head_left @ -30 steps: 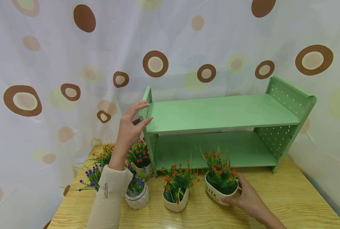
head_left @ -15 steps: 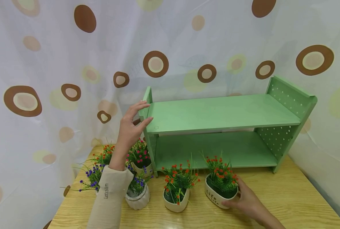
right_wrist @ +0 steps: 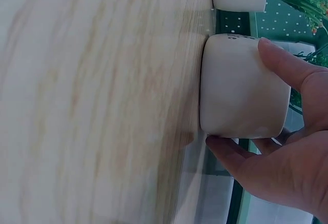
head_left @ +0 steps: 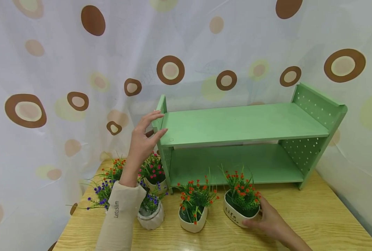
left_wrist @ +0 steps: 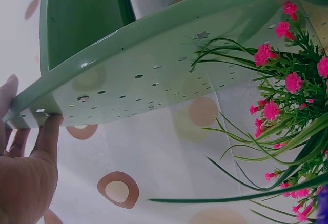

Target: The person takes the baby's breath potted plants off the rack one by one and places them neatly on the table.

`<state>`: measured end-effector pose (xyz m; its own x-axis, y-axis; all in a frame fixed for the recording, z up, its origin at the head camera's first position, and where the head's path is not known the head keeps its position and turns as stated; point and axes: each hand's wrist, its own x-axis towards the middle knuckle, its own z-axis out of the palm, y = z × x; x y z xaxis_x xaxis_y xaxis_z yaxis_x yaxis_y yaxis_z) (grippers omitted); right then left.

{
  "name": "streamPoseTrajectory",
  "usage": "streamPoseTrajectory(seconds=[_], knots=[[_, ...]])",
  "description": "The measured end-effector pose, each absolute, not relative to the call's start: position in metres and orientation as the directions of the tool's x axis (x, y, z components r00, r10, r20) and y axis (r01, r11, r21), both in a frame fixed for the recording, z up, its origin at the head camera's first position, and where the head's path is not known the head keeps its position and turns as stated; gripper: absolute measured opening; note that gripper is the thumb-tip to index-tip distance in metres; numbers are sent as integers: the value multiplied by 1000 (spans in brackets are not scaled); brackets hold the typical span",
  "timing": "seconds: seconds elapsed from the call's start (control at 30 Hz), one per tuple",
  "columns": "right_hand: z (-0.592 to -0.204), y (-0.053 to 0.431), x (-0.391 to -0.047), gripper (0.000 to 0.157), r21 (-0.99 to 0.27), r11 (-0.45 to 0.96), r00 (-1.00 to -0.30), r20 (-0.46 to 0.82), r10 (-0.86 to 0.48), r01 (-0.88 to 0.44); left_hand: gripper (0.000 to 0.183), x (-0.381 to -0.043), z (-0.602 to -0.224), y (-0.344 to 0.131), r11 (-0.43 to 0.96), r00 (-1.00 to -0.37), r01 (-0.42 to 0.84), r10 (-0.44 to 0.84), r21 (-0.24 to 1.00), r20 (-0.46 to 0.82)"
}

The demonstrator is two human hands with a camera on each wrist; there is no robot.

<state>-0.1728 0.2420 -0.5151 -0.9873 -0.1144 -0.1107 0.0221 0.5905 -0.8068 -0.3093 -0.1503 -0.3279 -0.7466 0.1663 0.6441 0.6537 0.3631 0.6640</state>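
Note:
My left hand (head_left: 144, 137) holds the upper left side panel of a green two-tier shelf (head_left: 242, 123), its thumb at the front and its fingers over the edge. In the left wrist view its fingers (left_wrist: 49, 134) lie against the perforated panel. The right hand (head_left: 269, 218) grips the right end of an oval white flowerpot (head_left: 236, 216) with lettering and red artificial flowers. Seen from the right wrist, thumb and fingers span the pot (right_wrist: 243, 88), whose base meets the wooden table. Another white pot (head_left: 193, 223) with red flowers stands to its left.
Several more potted artificial flowers crowd the table's left side, including a ribbed white pot (head_left: 151, 219) with blue flowers and a pot with pink flowers (head_left: 154, 169). A spotted curtain (head_left: 198, 45) hangs behind the shelf. The wooden table (head_left: 317, 216) extends to the right.
My right hand has brought the lettered flowerpot slightly down and nearer, then a touch to the left. The left hand has stayed on the shelf's side panel.

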Motion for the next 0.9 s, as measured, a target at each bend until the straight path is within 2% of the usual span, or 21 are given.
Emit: streamPoseTrajectory(seconds=[0.47,0.6,0.77,0.9], knots=[[-515,241,-173,122,-794,608,-990,-86,-115,-1,46,-308,-328,-149,363,-741,659,168,658,650],[-515,241,-171,119,-806,591,-989,-59,-133,-32,53,-306,-330,-150,387,-741,658,177,646,648],[-509,248,-169,111,-794,588,-979,42,-200,-154,75,-295,-335,-154,464,-746,650,235,602,624],[-491,263,-171,109,-716,627,-948,180,-261,-308,87,-275,-340,-165,601,-771,609,295,517,565]])
